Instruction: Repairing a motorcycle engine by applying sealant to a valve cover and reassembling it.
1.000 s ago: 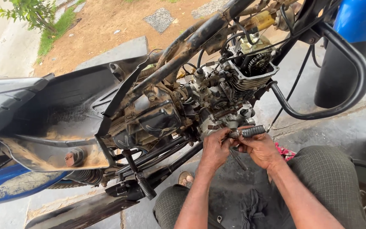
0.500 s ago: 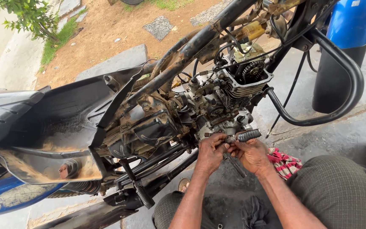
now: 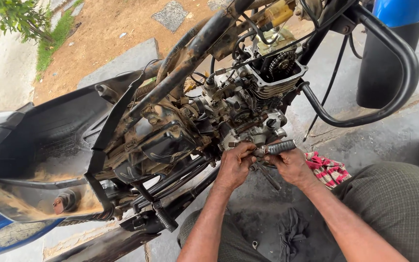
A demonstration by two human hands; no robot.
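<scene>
both hands [image 3: 263,165] still clamped together on ribbed lever [image 3: 278,146] below engine [image 3: 248,116], grip unchanged, work mid-step.

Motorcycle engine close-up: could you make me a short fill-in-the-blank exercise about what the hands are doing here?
1. Both hands work low on the engine of a stripped ____.
2. The right hand grips a ribbed black ____.
3. The left hand touches the engine just ____ of that grip.
4. On the ground beside the right hand lies a red checked ____.

Missing words: motorcycle; handle; left; rag
</scene>
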